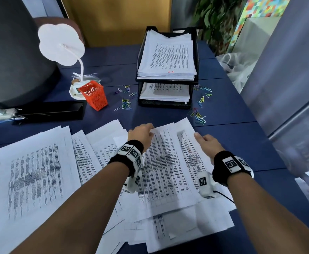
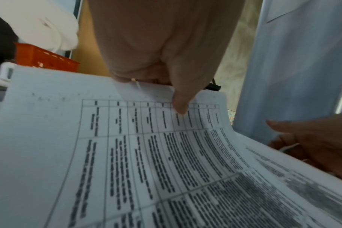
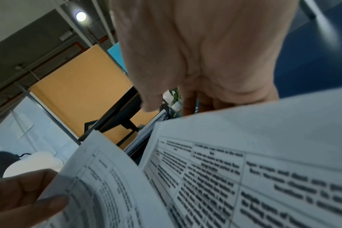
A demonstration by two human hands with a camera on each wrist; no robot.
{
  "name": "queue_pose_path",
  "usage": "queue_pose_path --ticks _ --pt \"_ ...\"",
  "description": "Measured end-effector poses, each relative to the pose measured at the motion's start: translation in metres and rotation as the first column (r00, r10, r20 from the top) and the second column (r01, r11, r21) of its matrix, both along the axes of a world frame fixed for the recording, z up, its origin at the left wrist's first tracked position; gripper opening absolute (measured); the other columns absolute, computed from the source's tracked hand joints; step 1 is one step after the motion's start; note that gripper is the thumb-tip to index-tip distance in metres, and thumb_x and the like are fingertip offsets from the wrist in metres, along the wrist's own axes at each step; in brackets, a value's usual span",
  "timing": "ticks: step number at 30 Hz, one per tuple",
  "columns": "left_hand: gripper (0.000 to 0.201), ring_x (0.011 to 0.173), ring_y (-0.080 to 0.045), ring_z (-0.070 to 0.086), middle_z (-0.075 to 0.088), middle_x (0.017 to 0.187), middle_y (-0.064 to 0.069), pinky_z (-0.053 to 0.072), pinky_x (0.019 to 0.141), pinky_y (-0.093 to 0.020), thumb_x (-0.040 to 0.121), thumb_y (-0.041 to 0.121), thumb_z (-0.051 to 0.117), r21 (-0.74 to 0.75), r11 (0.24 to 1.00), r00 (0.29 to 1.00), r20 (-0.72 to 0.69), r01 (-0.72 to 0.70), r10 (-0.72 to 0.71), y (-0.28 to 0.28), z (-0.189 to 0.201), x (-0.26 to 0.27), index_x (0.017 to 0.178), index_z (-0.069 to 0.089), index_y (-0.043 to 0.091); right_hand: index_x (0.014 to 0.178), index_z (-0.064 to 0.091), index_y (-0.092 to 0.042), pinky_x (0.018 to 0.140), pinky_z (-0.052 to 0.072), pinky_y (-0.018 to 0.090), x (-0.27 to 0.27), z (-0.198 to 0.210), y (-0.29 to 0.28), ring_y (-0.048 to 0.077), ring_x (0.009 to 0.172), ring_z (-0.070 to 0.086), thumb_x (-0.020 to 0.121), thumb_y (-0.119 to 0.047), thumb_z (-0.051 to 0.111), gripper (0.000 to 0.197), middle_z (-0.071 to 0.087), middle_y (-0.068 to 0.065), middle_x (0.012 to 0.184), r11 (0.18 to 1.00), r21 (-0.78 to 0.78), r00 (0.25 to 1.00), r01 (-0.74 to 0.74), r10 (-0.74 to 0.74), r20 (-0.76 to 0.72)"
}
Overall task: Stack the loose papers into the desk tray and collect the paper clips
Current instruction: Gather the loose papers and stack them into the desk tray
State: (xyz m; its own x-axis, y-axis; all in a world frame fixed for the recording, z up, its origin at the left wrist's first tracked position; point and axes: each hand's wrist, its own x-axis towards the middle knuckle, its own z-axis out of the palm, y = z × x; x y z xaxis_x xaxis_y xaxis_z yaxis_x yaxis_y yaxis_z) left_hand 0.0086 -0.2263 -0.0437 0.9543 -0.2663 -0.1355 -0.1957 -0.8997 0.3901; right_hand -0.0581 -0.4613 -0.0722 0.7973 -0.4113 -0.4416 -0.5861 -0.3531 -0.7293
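Observation:
A black two-tier desk tray (image 1: 167,81) stands at the back, with printed papers stacked in both tiers. Loose printed papers (image 1: 32,173) cover the near table. My left hand (image 1: 142,134) pinches the far edge of one printed sheet (image 1: 159,162); the left wrist view shows the thumb (image 2: 180,104) on top of this sheet (image 2: 127,154), which curves upward. My right hand (image 1: 205,141) lies at the far right edge of a neighbouring sheet (image 1: 188,151). Its straight fingers (image 3: 189,104) pass behind that sheet's (image 3: 244,169) edge, thumb apart. Coloured paper clips lie scattered left (image 1: 126,103) and right (image 1: 199,116) of the tray.
An orange mesh cup (image 1: 95,97) stands left of the clips, before a white desk lamp (image 1: 62,44). A flat black box (image 1: 51,111) lies at the left. A clear plastic bag (image 1: 238,66) sits at the table's right edge.

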Motion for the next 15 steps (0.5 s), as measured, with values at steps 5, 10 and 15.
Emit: queue_pose_path --ticks 5,10,15 --pt "0.022 0.113 -0.028 0.053 0.059 0.119 -0.005 0.036 0.102 -0.044 0.093 0.015 0.052 -0.212 0.977 0.999 0.045 0.015 -0.006 -0.028 -0.008 -0.005 0.116 0.053 0.017 0.111 0.056 -0.014 0.095 0.047 0.04 -0.004 -0.01 -0.007 0.021 0.104 0.059 0.073 -0.048 0.075 0.054 0.061 0.002 0.11 0.993 0.051 0.993 -0.111 0.113 -0.036" --pt "0.052 0.136 -0.022 0.032 0.036 0.145 0.001 0.009 0.116 -0.054 0.09 0.021 0.059 -0.122 0.992 1.0 -0.017 -0.02 0.018 -0.016 -0.015 -0.009 0.138 0.038 0.025 0.103 0.06 -0.01 0.093 0.05 0.041 -0.011 -0.011 -0.006 0.025 0.098 0.065 0.076 -0.012 0.078 0.033 0.069 0.008 0.105 0.989 0.06 0.986 -0.132 0.137 -0.089" --pt "0.076 0.131 -0.033 0.037 0.033 0.146 -0.011 0.029 0.109 -0.054 0.078 0.04 0.071 0.042 0.974 0.953 -0.198 -0.223 0.227 0.02 -0.029 -0.012 0.14 0.03 0.024 0.098 0.065 -0.011 0.094 0.051 0.043 -0.011 -0.012 -0.007 0.026 0.097 0.066 0.078 -0.002 0.072 0.023 0.07 0.01 0.105 0.989 0.113 0.992 -0.097 0.105 -0.07"
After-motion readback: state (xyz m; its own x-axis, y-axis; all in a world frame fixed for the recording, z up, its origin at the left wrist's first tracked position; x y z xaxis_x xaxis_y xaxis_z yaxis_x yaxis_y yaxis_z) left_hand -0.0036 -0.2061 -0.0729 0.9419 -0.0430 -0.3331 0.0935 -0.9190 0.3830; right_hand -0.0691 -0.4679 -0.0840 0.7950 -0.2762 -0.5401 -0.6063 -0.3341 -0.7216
